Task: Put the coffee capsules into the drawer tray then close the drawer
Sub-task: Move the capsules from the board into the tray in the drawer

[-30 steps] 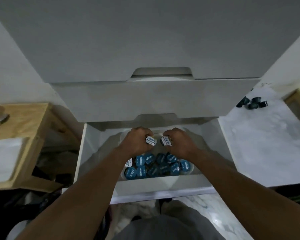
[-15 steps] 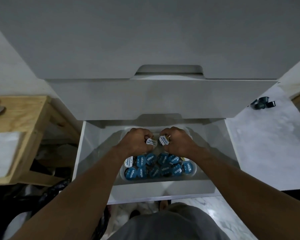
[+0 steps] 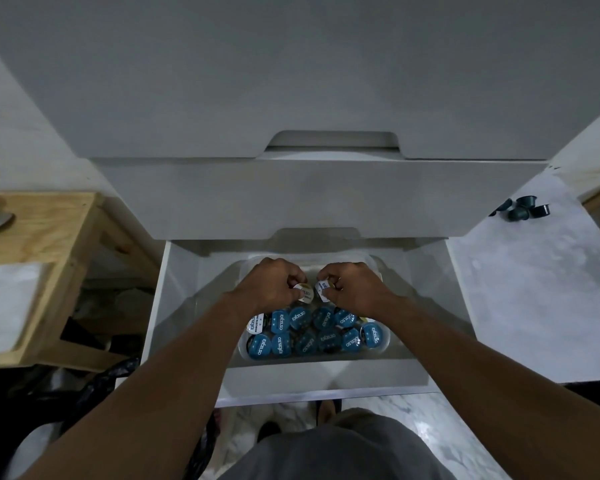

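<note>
Just nearer than the grips, blue-lidded coffee capsules (image 3: 312, 332) crowd the clear tray (image 3: 386, 348) in the open drawer (image 3: 326, 377). Knuckles up and side by side, the left hand (image 3: 274, 284) curls round one white-lidded capsule (image 3: 304, 294), and the right hand (image 3: 354, 289) curls round a second white capsule (image 3: 321, 289). Beyond them a closed drawer front (image 3: 291, 195) overhangs. Far right, loose dark capsules (image 3: 523, 210) lie on a marble surface (image 3: 534, 289).
</note>
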